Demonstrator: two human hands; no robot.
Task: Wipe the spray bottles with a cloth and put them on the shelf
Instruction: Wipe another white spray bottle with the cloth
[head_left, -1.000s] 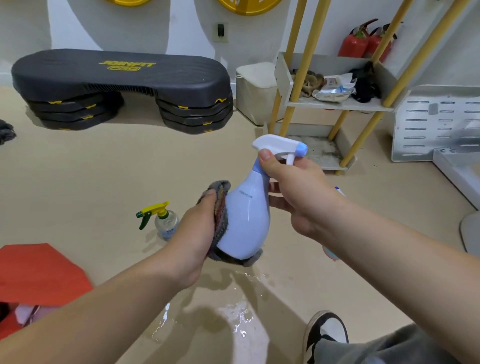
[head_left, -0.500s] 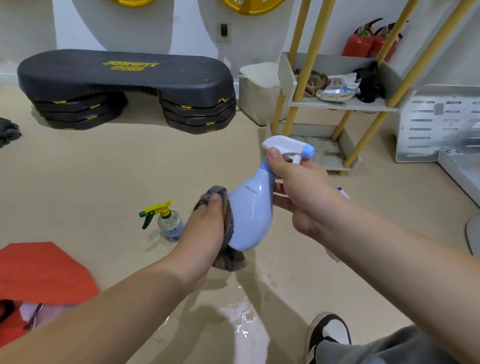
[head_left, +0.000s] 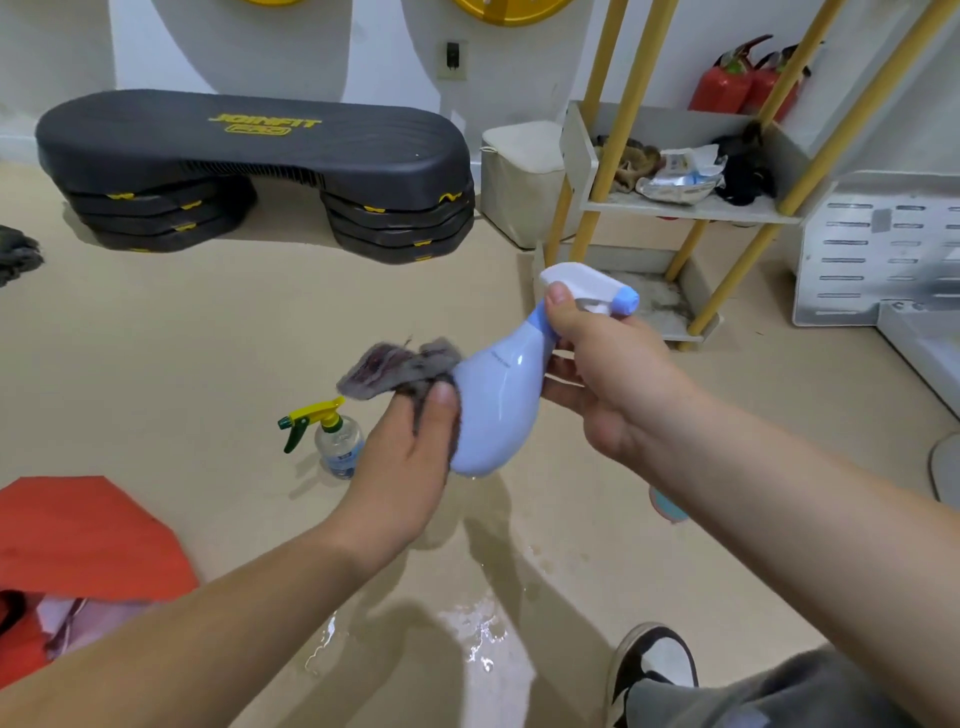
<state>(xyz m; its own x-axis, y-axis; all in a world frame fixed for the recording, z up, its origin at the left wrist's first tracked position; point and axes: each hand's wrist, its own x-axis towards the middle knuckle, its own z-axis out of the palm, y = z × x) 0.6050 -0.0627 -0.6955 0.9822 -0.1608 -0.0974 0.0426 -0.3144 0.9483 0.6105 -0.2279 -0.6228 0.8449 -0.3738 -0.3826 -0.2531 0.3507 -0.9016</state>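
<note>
At centre frame, my right hand (head_left: 608, 379) grips the neck of the blue spray bottle (head_left: 498, 410), now tilted further, base toward 7 o'clock. My left hand (head_left: 410, 467), fingers curled round the cloth (head_left: 395, 366), has slid it from base to flank. I judge wiping unfinished; the shelf (head_left: 691, 208) waits at 1 o'clock.

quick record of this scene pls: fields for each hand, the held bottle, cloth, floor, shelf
right hand: grips the blue spray bottle by its neck
left hand: holds the grey cloth against the bottle's side
blue spray bottle: in the air, tilted, head up-right
floor: small clear bottle stands upright; wet patch
shelf: rags and a packet on it; no spray bottle visible
</note>
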